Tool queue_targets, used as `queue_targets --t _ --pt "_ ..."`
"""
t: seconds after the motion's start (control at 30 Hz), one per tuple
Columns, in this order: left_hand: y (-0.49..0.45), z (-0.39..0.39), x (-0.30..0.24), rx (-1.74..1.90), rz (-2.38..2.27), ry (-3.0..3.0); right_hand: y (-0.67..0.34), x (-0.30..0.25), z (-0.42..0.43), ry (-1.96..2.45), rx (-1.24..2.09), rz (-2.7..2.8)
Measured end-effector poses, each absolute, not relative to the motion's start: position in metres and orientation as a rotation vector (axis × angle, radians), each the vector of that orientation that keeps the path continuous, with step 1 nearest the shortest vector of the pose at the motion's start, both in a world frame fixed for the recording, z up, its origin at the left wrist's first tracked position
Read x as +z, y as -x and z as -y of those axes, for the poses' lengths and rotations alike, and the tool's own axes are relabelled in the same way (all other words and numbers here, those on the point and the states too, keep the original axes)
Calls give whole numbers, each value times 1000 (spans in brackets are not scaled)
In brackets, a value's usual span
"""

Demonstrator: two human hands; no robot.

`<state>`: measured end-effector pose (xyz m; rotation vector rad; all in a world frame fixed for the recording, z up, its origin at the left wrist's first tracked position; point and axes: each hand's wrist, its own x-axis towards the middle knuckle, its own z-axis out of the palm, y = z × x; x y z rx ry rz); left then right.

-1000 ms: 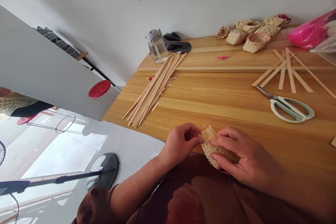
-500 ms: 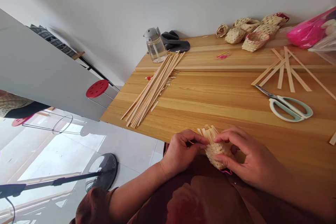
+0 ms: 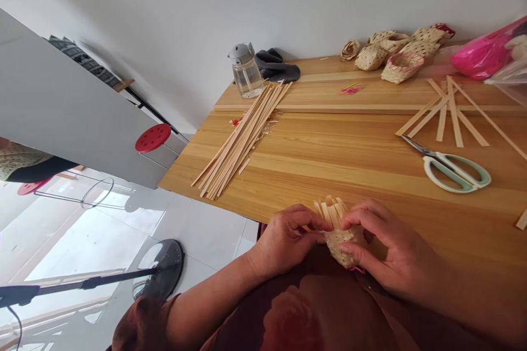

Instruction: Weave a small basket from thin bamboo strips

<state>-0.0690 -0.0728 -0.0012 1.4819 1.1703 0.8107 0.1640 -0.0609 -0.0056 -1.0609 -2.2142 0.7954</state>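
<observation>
A small woven basket (image 3: 341, 247) of pale strips is held between my hands at the table's near edge. Loose strip ends (image 3: 330, 210) stick up from its far side, and a bit of pink thread shows at its lower end. My left hand (image 3: 290, 236) pinches the left side of the basket where the loose ends begin. My right hand (image 3: 385, 241) is curled round the right side, forefinger near the strip ends and thumb on the weave. The parts under my fingers are hidden.
A bundle of long strips (image 3: 247, 142) lies on the wooden table at left, near a water bottle (image 3: 247, 72). Scissors (image 3: 448, 167) and spread strips (image 3: 453, 112) lie right. Finished woven pieces (image 3: 401, 60) and a pink bag (image 3: 480, 55) sit by the wall.
The view has shifted very slightly. Both hands still grip the basket, which sits a little further right in the picture; my fingers have barely moved.
</observation>
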Motion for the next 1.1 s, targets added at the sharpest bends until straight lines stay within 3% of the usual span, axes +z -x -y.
queue_targets --t 0.2,0.4,0.5,0.7,0.93,1.1 --pt "73 52 2 851 -1207 -1558 -175 -13 58 1075 937 2049" --pt "65 29 13 812 -1140 -1454 -178 -21 60 986 1571 1687" --pt "62 27 23 768 -1162 -1486 -175 -25 63 939 1730 1525" --pt "63 36 28 709 -1197 -1334 -171 -22 65 982 1616 1631" --pt "59 39 25 783 -1183 -1241 -175 -14 59 909 1002 2042" --pt "59 41 16 853 -1270 -1294 -173 -6 58 889 908 2126"
